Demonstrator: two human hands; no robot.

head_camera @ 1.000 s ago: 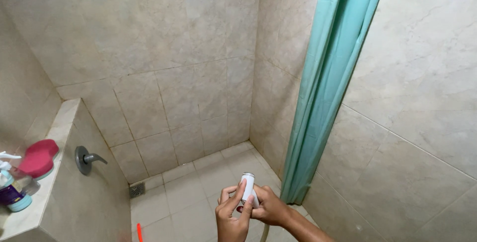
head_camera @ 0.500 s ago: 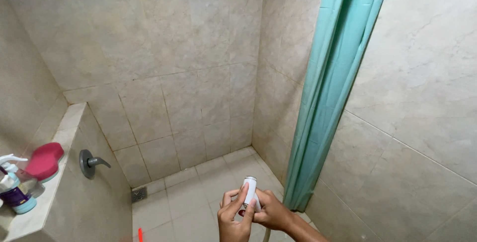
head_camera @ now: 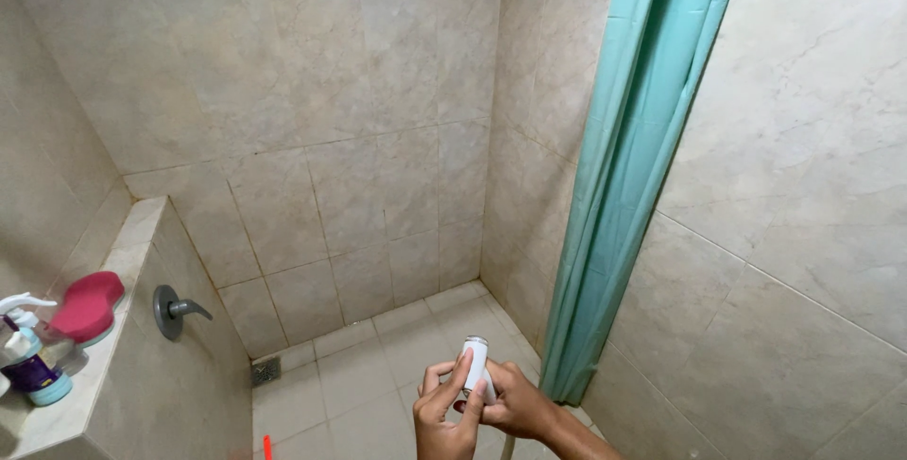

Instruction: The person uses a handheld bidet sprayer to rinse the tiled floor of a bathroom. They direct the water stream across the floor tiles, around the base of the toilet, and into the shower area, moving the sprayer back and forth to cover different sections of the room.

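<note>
Both hands meet low in the view, over the tiled shower floor [head_camera: 350,380]. The right hand [head_camera: 515,403] wraps its fingers around the lower part of a small white handheld sprayer head [head_camera: 475,366], gripping it upright so its grey tip points up. The left hand [head_camera: 444,413] is raised against the sprayer's left side, with the thumb and forefinger pressed to its body and the other fingers loosely curled; it pinches the sprayer rather than enclosing it. A pale hose appears to drop from beneath the hands to the bottom edge, though it is mostly hidden.

Just right of the hands hangs a teal shower curtain [head_camera: 633,167], gathered into a narrow bunch against the beige tiled wall [head_camera: 803,186]. At the left, a low tiled ledge [head_camera: 113,262] carries a pink soap dish [head_camera: 87,306] and, nearer its front end, a spray bottle with a purple band [head_camera: 33,366]. A grey metal tap handle [head_camera: 175,310] sticks out of the ledge's side. A small square drain [head_camera: 265,371] sits in the floor's corner below it.
</note>
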